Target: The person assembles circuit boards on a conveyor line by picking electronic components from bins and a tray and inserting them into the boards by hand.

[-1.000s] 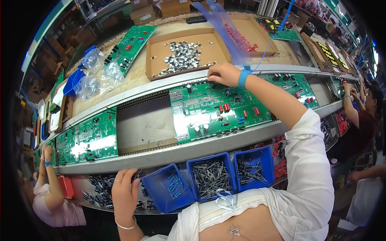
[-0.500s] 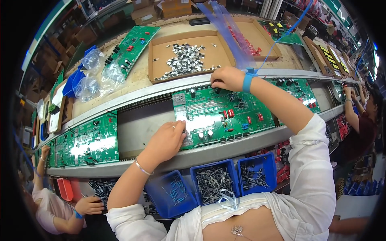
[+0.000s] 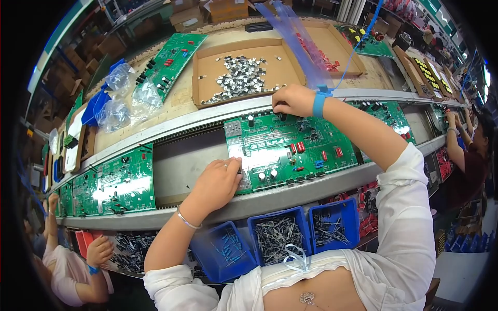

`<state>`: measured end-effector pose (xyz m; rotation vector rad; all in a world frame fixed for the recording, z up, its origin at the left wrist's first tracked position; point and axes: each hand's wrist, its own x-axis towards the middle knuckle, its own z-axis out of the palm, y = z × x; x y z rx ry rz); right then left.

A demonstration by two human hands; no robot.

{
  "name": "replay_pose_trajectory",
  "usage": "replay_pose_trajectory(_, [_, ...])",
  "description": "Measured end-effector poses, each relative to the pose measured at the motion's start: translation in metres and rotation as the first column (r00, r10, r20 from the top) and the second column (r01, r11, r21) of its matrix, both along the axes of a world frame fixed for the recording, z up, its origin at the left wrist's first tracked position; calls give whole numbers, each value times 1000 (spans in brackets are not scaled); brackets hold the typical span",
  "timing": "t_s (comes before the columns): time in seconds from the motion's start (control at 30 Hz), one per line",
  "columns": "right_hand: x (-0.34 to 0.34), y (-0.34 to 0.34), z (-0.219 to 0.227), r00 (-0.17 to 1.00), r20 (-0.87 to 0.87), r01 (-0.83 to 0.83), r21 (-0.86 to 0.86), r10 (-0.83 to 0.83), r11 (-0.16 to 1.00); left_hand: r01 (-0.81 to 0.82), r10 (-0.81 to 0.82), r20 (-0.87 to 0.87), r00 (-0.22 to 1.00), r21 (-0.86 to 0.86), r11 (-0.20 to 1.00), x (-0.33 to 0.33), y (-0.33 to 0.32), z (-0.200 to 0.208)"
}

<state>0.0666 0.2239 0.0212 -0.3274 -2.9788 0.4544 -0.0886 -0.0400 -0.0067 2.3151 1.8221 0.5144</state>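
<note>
A green circuit board [image 3: 277, 139] lies on the metal rail in front of me, with red, blue, black and white-topped components on it. My left hand [image 3: 217, 182] lies at the board's left edge, its fingers bent together against that edge. At the board's far edge, my right hand [image 3: 294, 101] is closed, with fingertips pinched at a dark component [image 3: 281, 116]. The fingers partly cover that component. A blue band circles the right wrist; a bracelet is on the left.
More green boards [image 3: 116, 181] sit on the rail [image 3: 249, 199] to either side. Beyond it is a cardboard tray [image 3: 207, 65] of small parts. Nearer me stand blue bins [image 3: 207, 264] of leaded components. A blue cord [image 3: 358, 49] runs from my right wrist. Co-workers' hands [image 3: 99, 252] are at both sides.
Both my hands keep nearly the same places on the board. The view has shifted slightly. At the left, a co-worker's lower hand has lifted away from the dark parts and curled.
</note>
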Motion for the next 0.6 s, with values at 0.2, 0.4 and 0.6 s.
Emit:
replay_pose_trajectory(0.2, [-8,-2,-5,991,103,-86,49,81,995,-8,8,15,1000,1,1000,0,2,-3])
replay_pose_trajectory(0.4, [-21,-9,0,924,358,-246,281,137,928,-8,8,-6,1000,35,999,0,1,-1])
replay_pose_trajectory(0.6, [-3,-8,1,952,219,-272,287,213,919,-50,67,114,991,-141,989,-7,12,17])
